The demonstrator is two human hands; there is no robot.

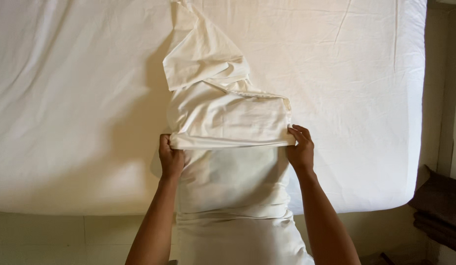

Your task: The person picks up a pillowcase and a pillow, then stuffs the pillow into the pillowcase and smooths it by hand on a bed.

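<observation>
The bed [71,98] fills nearly the whole view. It is covered with a white sheet that has soft wrinkles and a few long creases near the upper right. Its near edge runs across the lower part of the view, and below it there is a pale tiled floor [66,235]. At the right side, beyond the edge of the bed, a dark brown folded cloth [441,206] lies apart from everything else, next to a pale wall strip.

In the middle lies the pillowcase [228,122], cream coloured and long. It goes from the top edge of the view down over the near edge of the bed and hangs toward the floor between the 2 forearms. Its upper part is crumpled and folded on itself (one flap stands up near the top and throws a shadow to the left). Its middle part is doubled over, so a straight fold edge runs across between the hands. Nothing lies on the cloth or between the hands.

The left hand [170,158] is at the left end of this fold edge, the fingers curled and pinching the cloth there. The right hand [301,149] is at the right end, at almost the same height, with its fingers closed over the corner of the fold and the thumb hidden under it. Both hands hold the same edge, so the doubled part lies just above the hands and the hanging part just below them.
</observation>
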